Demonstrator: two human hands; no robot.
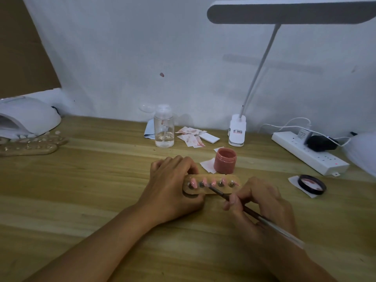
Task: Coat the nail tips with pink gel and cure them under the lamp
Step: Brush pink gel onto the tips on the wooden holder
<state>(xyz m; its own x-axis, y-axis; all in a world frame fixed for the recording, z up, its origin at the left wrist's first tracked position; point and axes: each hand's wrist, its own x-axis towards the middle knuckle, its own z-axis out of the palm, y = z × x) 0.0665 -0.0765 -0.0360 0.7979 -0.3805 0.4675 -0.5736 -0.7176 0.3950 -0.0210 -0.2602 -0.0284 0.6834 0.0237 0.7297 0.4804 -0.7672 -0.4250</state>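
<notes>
A wooden holder (pixel 213 190) with several pink-coated nail tips (pixel 213 183) lies at the table's middle. My left hand (pixel 173 186) grips the holder's left end, fingers curled over its far edge. My right hand (pixel 258 202) pinches a thin brush (pixel 244 209), and the brush tip touches the tips near the holder's middle. An open jar of pink gel (pixel 225 160) stands just behind the holder. Its black lid (pixel 312 184) lies to the right on a paper square. The white curing lamp (pixel 26 119) sits at the far left.
More wooden holders with nail tips (pixel 30 145) lie in front of the curing lamp. A clear bottle (pixel 164 129), stained paper wipes (pixel 193 137), a clip desk lamp (pixel 237 131) and a white power strip (pixel 309 153) line the back of the wooden table (pixel 101 190).
</notes>
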